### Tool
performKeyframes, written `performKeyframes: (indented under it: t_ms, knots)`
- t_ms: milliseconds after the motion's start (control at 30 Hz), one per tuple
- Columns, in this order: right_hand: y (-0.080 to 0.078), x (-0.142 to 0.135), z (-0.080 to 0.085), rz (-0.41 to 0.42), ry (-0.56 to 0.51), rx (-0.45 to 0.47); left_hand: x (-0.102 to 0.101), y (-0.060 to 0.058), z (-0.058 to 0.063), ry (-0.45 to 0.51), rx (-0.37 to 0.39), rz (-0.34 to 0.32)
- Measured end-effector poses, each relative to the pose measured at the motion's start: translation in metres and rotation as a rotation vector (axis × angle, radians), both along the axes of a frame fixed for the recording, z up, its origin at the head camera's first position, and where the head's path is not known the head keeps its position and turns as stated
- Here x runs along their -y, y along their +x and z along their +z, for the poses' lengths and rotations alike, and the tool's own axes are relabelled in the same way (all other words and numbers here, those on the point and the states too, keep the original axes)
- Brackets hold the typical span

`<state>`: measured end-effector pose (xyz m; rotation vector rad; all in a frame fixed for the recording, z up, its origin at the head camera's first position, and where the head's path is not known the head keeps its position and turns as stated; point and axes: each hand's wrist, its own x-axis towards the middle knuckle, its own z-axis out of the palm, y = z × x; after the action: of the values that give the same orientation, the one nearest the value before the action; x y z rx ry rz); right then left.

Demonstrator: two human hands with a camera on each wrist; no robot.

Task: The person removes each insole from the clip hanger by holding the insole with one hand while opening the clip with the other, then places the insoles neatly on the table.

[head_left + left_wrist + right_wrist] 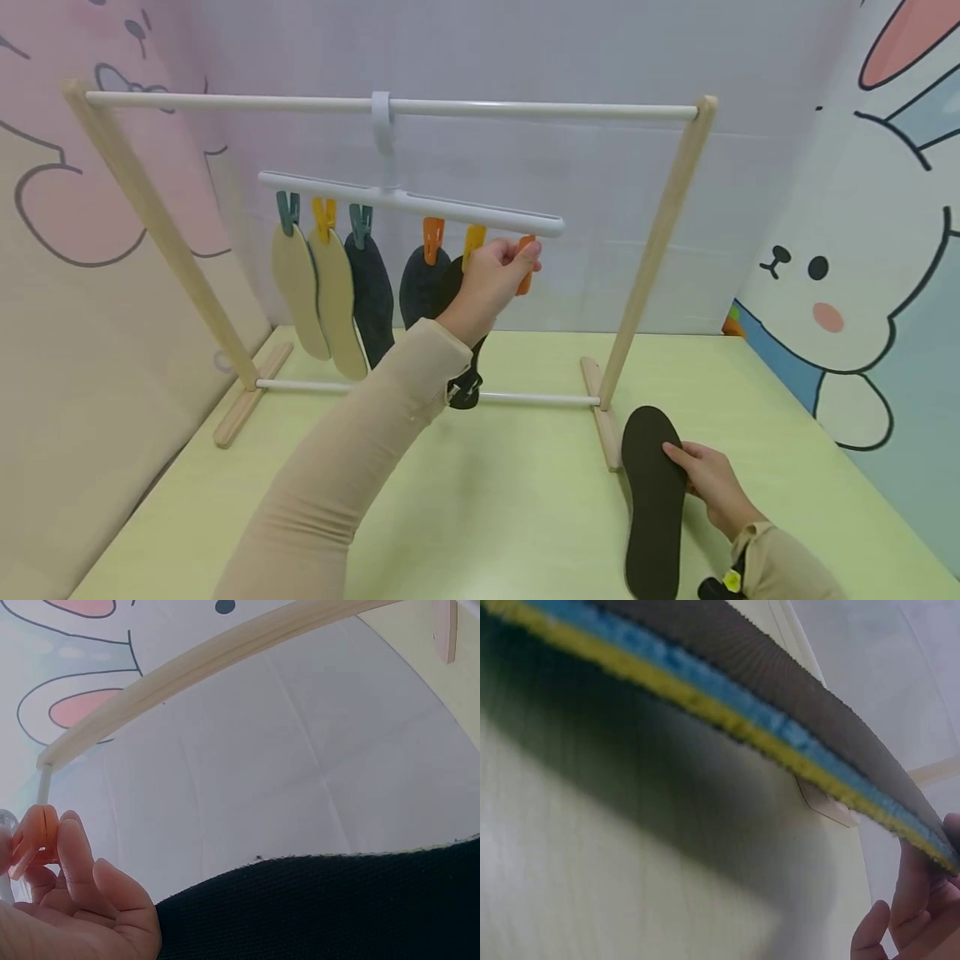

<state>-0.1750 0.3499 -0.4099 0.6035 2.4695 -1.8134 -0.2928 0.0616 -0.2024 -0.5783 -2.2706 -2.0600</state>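
Head view: the left hand (483, 283), just right of upper centre, pinches an orange clip (525, 271) between its fingertips; the right hand (712, 483), lower right, grasps the dark insole (654, 508) by its right edge, near the upper end, thumb on the face; the insole lies lengthwise toward the bottom of the frame. Outward, the white hanger (480, 212) slopes down rightward across upper centre, bearing clipped insoles (298, 287); the rack (651, 258) spans the upper frame. The insole, blue-and-yellow at its edge in the right wrist view, is judged light, bendable and grippy; a pinch near one end should suit, though the far end may sag.
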Motion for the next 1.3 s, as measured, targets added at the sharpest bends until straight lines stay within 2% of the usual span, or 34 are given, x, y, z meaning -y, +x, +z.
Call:
performKeyframes:
  t_ms: [267,633,1300]
  knots:
    - [-0.001,0.000,0.002,-0.002,0.022,0.009,0.000,-0.003,0.000,0.011,0.017,-0.021]
    - [0.001,0.006,-0.004,-0.029,-0.066,0.034,-0.001,-0.006,-0.004,-0.026,0.015,-0.032]
    - [-0.003,0.005,-0.001,-0.030,-0.041,0.053,0.010,-0.005,-0.003,-0.051,0.024,-0.019]
